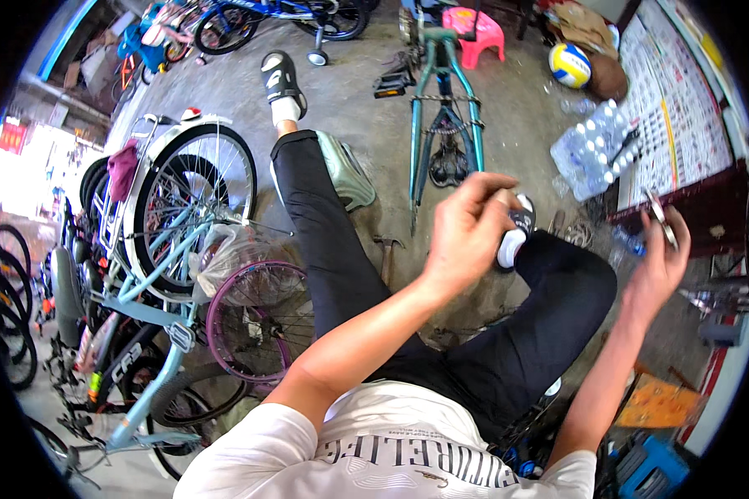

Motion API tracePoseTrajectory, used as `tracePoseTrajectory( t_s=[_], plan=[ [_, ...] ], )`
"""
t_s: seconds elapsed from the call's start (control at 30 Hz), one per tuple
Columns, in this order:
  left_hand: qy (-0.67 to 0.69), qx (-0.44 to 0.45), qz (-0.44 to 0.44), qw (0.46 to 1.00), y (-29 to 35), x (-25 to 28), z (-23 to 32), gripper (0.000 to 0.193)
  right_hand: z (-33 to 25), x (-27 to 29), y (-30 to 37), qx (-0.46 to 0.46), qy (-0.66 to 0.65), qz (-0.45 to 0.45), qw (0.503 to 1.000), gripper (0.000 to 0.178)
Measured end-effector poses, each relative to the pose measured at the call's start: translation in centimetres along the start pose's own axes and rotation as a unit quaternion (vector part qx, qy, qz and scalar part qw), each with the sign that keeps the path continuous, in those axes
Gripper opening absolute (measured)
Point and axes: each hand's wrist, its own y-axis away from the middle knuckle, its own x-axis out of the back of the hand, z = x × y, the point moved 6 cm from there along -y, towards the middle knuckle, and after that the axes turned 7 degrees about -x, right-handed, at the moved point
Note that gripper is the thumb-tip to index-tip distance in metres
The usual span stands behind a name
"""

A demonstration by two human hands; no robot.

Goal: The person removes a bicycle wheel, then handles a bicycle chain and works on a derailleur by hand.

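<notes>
My left hand (472,229) is raised over the floor between my legs, its fingers curled in and the thumb pressed to them. Whatever it may hold is hidden. Out to the right, my right hand (659,264) grips a small silver metal tool (661,218) between its fingers; its exact kind does not show. Ahead of the left hand stands a green bicycle frame (416,125) with a chain (441,98) across it. A hammer (387,258) lies on the floor between my legs.
On the left are a light blue bicycle (154,312), a purple wheel rim (216,320) and a clear plastic bag (225,262). A pink stool (484,37), a ball (569,66) and packed bottles (591,150) stand at the far right. A blue case (653,470) sits near right.
</notes>
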Motion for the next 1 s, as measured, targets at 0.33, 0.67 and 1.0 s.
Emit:
tracePoseTrajectory(
  t_s=[0.33, 0.67, 1.0],
  plan=[
    [0.255, 0.121, 0.132, 0.95, -3.8, 8.1, -2.8, 0.034, -0.1, -29.0, 8.4, 0.235, 0.123, -0.414, 0.871, 0.035],
    [0.171, 0.166, 0.136, 0.962, -6.9, 10.6, -6.7, 0.036, 2.8, -32.8, -1.9, 0.298, 0.273, -0.395, 0.825, 0.026],
    [0.152, 0.135, 0.015, 0.979, -9.4, 9.3, -6.3, 0.052, 6.5, -35.2, -2.8, 0.324, 0.364, -0.468, 0.738, 0.038]
  ],
)
